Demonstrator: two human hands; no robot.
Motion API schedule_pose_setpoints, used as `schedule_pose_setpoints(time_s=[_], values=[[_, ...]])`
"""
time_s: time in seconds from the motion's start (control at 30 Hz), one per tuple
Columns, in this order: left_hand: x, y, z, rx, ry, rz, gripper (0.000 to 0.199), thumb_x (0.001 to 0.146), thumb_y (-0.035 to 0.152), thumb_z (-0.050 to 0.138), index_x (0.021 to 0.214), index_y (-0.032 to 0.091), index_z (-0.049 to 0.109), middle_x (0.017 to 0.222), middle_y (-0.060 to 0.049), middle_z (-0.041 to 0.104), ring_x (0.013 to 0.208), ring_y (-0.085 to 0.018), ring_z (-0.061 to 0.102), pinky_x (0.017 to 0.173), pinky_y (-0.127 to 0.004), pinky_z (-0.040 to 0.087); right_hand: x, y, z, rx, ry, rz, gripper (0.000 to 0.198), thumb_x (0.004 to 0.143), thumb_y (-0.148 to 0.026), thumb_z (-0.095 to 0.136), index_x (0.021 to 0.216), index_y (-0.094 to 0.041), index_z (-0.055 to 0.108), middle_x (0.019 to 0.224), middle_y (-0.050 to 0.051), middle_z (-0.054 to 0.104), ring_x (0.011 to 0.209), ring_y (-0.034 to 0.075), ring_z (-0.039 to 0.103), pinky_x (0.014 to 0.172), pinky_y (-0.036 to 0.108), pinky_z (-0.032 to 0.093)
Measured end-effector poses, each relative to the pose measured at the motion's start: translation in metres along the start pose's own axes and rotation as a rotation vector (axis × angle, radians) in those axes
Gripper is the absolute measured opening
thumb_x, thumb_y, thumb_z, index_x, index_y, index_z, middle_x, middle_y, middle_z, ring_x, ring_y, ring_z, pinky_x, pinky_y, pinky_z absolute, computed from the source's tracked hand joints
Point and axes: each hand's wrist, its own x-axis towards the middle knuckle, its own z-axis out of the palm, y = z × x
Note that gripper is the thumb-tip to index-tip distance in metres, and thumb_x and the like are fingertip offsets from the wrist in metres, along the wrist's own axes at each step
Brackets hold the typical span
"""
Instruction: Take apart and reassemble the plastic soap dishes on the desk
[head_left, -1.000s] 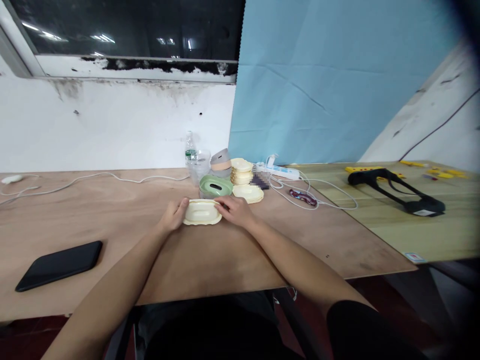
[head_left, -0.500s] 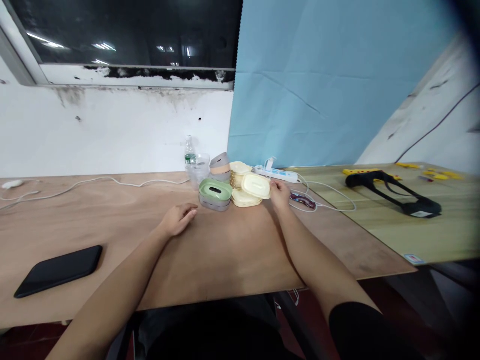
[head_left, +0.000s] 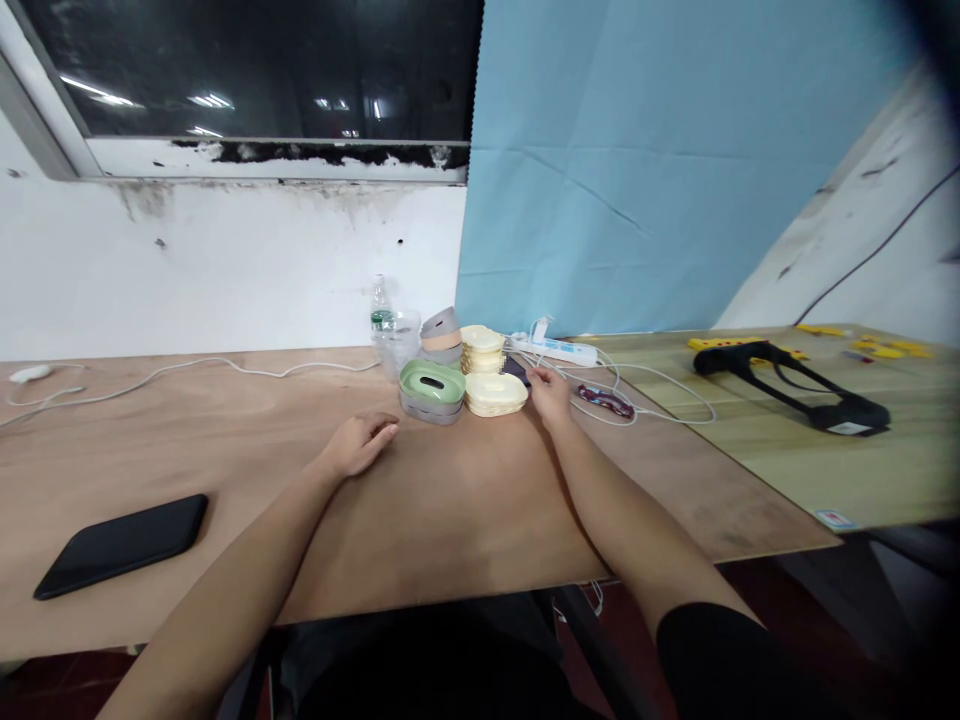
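Observation:
My right hand (head_left: 551, 396) is at the right edge of a front stack of shallow cream plastic dishes (head_left: 496, 392). Its fingers are loosely bent, with no dish between them. Behind that stack rises a taller pile of similar cream dishes (head_left: 481, 340). To the left sits a green oval dish with a dark slot (head_left: 433, 380), resting on a grey one (head_left: 431, 410). Grey and peach pieces (head_left: 441, 335) are piled at the back. My left hand (head_left: 361, 445) lies on the table just left of the green dish, fingers relaxed and thumb apart, holding nothing.
A clear bottle (head_left: 380, 305) and clear plastic containers (head_left: 397, 345) stand by the wall. White cables and a power strip (head_left: 562, 350) are behind my right hand, with a patterned maroon object (head_left: 605, 401) nearby. A black phone (head_left: 124, 545) lies left; a black frame-like object (head_left: 795, 385) lies right.
The tilted cream dish that my right hand held now lies flat on the front stack. My right hand has lowered slightly and let go. My left hand has barely moved.

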Motion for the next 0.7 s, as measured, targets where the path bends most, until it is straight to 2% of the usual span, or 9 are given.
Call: schedule_pose_setpoints(time_s=[0.13, 0.23, 0.33, 0.4, 0.47, 0.53, 0.7], values=[[0.000, -0.001, 0.001, 0.034, -0.010, -0.013, 0.050, 0.093, 0.054, 0.033, 0.113, 0.020, 0.063, 0.114, -0.008, 0.067, 0.101, -0.023, 0.063, 0.090, -0.035, 0.047, -0.003, -0.007, 0.000, -0.122, -0.034, -0.002, 0.034, 0.074, -0.043, 0.056, 0.083, -0.014, 0.070, 0.082, 0.008, 0.069, 0.077, 0.021, 0.059, 0.077, 0.036, 0.045], [0.001, -0.007, 0.005, 0.157, 0.020, -0.083, 0.058, 0.089, 0.060, 0.036, 0.119, 0.017, 0.060, 0.123, -0.011, 0.061, 0.114, -0.026, 0.056, 0.099, -0.038, 0.042, -0.007, -0.016, -0.001, -0.252, 0.007, -0.076, 0.032, 0.077, -0.042, 0.053, 0.082, -0.015, 0.069, 0.083, 0.009, 0.068, 0.078, 0.022, 0.058, 0.078, 0.037, 0.045], [0.001, -0.018, 0.012, 0.331, -0.017, -0.265, 0.073, 0.085, 0.070, 0.033, 0.133, 0.018, 0.050, 0.143, -0.016, 0.044, 0.134, -0.035, 0.035, 0.108, -0.050, 0.029, -0.014, -0.032, -0.002, -0.329, 0.046, -0.260, 0.032, 0.082, -0.041, 0.051, 0.089, -0.015, 0.069, 0.091, 0.011, 0.067, 0.086, 0.024, 0.057, 0.083, 0.039, 0.044], [0.001, -0.025, 0.016, 0.393, -0.085, -0.371, 0.082, 0.083, 0.074, 0.028, 0.141, 0.019, 0.041, 0.151, -0.017, 0.030, 0.141, -0.038, 0.020, 0.109, -0.056, 0.021, -0.022, -0.047, 0.000, -0.323, 0.009, -0.426, 0.033, 0.085, -0.040, 0.050, 0.097, -0.016, 0.068, 0.099, 0.012, 0.066, 0.095, 0.025, 0.057, 0.090, 0.041, 0.043], [0.000, -0.031, 0.018, 0.411, -0.158, -0.398, 0.086, 0.082, 0.077, 0.024, 0.144, 0.018, 0.035, 0.154, -0.017, 0.023, 0.142, -0.037, 0.014, 0.110, -0.057, 0.018, -0.036, -0.063, 0.005, -0.295, -0.077, -0.564, 0.034, 0.087, -0.041, 0.049, 0.106, -0.017, 0.065, 0.108, 0.012, 0.064, 0.105, 0.026, 0.055, 0.095, 0.042, 0.040], [-0.001, -0.034, 0.018, 0.421, -0.205, -0.373, 0.088, 0.081, 0.078, 0.022, 0.145, 0.018, 0.032, 0.154, -0.018, 0.021, 0.142, -0.036, 0.015, 0.110, -0.055, 0.018, -0.052, -0.077, 0.014, -0.255, -0.205, -0.647, 0.037, 0.089, -0.042, 0.049, 0.114, -0.018, 0.061, 0.115, 0.012, 0.062, 0.110, 0.027, 0.053, 0.098, 0.043, 0.039], [-0.002, -0.035, 0.015, 0.434, -0.232, -0.329, 0.088, 0.081, 0.079, 0.021, 0.146, 0.020, 0.030, 0.154, -0.017, 0.021, 0.142, -0.037, 0.018, 0.109, -0.054, 0.020, -0.083, -0.092, 0.037, -0.169, -0.539, -0.699, 0.049, 0.090, -0.048, 0.048, 0.129, -0.018, 0.050, 0.126, 0.013, 0.058, 0.117, 0.026, 0.052, 0.099, 0.044, 0.042]])
